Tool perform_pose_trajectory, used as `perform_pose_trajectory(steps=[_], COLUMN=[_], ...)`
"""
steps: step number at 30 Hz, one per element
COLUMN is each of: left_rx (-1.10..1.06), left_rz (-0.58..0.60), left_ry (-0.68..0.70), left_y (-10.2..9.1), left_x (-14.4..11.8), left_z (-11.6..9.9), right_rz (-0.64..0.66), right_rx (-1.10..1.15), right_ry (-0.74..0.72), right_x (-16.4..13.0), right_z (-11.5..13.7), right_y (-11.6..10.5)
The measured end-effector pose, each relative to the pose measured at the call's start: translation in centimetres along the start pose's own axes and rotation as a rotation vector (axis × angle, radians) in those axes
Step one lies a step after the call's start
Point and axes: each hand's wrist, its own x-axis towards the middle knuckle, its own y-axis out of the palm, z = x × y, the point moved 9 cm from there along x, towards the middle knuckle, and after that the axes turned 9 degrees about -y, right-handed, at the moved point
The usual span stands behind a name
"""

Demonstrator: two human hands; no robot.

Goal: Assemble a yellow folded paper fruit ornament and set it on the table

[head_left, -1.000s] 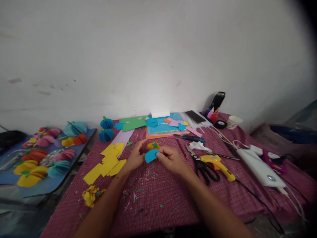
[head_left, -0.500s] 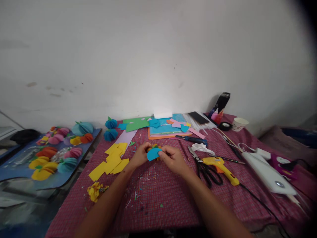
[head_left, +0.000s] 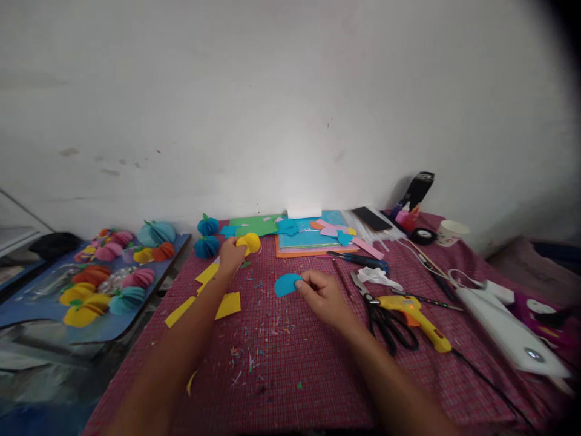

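Blue paper disc [head_left: 287,283], folded to a half-round, pinched at its right edge between thumb and fingers of the right hand [head_left: 321,297], low over the checked red cloth [head_left: 295,357] at table centre. Left hand [head_left: 230,255] reached out to the far left part of the table, closed around a yellow paper ball [head_left: 250,242]. Ball sits just beside two blue paper balls [head_left: 207,237] and above yellow paper squares [head_left: 213,290]. Hands well apart. Right of the right hand: scissors [head_left: 385,315], touching a yellow glue gun [head_left: 415,313]. Coloured paper sheets [head_left: 308,233] at the far edge near the wall. Paper scraps scattered on the cloth between the forearms. Side board [head_left: 40,303] on the left holds more paper balls, mixed colours.
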Motion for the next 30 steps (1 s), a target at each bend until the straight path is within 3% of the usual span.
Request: perform_pose_trajectory(steps=[5, 13, 20, 22, 24, 27, 30], left_rx=[0.149, 0.251, 0.229, 0.082, -0.273, -0.407, -0.711], left_rz=[-0.145, -0.15, -0.205, -0.249, -0.067, 0.176, 0.533], left_ry=[-0.067, -0.064, -0.001, 0.032, -0.002, -0.002, -0.115], left_y=[-2.8, -3.2, -5.1, -5.4, -3.1, 1.4, 6.2], left_x=[3.3, 1.6, -0.6, -2.6, -4.9, -9.6, -13.8], left_z=[1.2, 2.2, -0.5, -2.1, -3.1, -5.4, -6.3], right_rz=[0.003, 0.006, -0.045, -0.066, -0.082, -0.093, -0.103], right_rx=[-0.012, -0.072, -0.148, -0.154, -0.142, -0.111, -0.102], right_ry=[0.009, 0.047, 0.118, 0.141, 0.165, 0.19, 0.199], right_x=[0.0, 0.1, 0.3, 0.4, 0.4, 0.4, 0.4], right_z=[0.1, -1.2, -3.2, -3.9, -4.4, -4.8, -4.8], right_y=[0.0, 0.4, -0.1, -0.4, -0.6, -0.6, -0.7])
